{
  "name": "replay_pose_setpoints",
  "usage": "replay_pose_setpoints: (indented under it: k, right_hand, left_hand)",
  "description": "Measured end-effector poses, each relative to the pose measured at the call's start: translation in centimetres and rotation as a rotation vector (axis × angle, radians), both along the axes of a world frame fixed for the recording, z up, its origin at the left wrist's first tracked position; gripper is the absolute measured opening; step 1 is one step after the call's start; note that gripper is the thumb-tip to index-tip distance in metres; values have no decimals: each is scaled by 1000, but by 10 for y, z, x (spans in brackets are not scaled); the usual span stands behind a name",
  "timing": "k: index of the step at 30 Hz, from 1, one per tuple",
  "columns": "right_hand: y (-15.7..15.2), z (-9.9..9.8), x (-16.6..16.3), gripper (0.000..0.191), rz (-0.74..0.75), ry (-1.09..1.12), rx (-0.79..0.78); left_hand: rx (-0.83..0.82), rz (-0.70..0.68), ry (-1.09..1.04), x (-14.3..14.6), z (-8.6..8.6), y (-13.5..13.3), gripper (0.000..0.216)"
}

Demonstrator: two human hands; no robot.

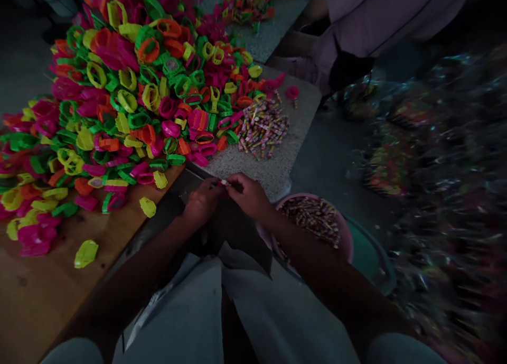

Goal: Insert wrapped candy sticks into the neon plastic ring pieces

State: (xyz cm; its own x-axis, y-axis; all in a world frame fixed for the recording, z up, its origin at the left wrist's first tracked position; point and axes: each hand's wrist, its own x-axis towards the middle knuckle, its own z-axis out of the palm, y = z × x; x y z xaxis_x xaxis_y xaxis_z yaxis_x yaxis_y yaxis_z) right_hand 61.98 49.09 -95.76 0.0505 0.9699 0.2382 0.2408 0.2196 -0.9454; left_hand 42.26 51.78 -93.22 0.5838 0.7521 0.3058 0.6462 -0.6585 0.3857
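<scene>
My left hand [204, 200] and my right hand [249, 195] meet over my lap, in front of the table edge. Between their fingertips is a small pink plastic toy watch [224, 192] with a whitish end of something, perhaps a wrapped candy roll [225, 183], showing on top. Fingers cover most of both, and the light is dim. Both hands are closed in a pinch. Just beyond them, a heap of small wrapped candy rolls [263, 126] lies on the speckled grey tabletop [245, 168]. Left of it rises a big pile of neon toy watches [130, 89].
A pink basin [346, 232] of candy rolls stands by my right forearm, against a teal tub [374, 263]. Two loose yellow watches lie on the wooden board [43, 295]. Clear bags of colourful goods [390, 158] cover the right floor. Another person [368, 15] is across the table.
</scene>
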Motion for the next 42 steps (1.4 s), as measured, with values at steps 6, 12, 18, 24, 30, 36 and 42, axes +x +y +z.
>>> replay_pose_setpoints:
  k: [6,12,18,24,30,36,42]
  right_hand:
    - [6,-19,-12,30,-102,206,-55]
    - [9,-12,1,26,-114,17,21]
    - [33,-7,34,16,7,-471,336]
    - [46,-6,45,26,244,-672,477]
    - [48,-7,46,33,264,-691,508]
    - [52,-13,48,31,248,-711,505]
    - [48,-16,48,29,221,-713,505]
  left_hand:
    - [-408,286,-556,19,-15,-17,33]
    - [-369,397,-309,29,-16,-4,28]
    - [-231,426,-82,23,-24,2,29]
    - [-181,387,-64,22,-29,5,31]
    - [-110,399,74,27,-24,3,34]
    - [-67,438,199,34,-18,1,42]
    - [-35,471,271,38,-14,-2,40]
